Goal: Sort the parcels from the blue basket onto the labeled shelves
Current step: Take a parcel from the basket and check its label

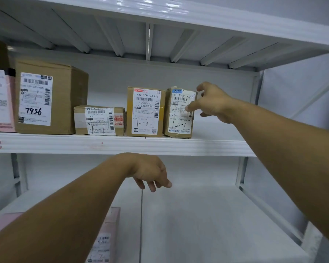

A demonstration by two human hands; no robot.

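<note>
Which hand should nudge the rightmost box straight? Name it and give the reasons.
Right. The right hand is at the rightmost box, thumb on its label; the left hand hangs empty, below that shelf.

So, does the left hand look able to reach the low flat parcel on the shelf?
Probably yes. The left hand is empty and hangs just below the shelf; the low flat parcel sits at the open front, nothing before it.
</note>
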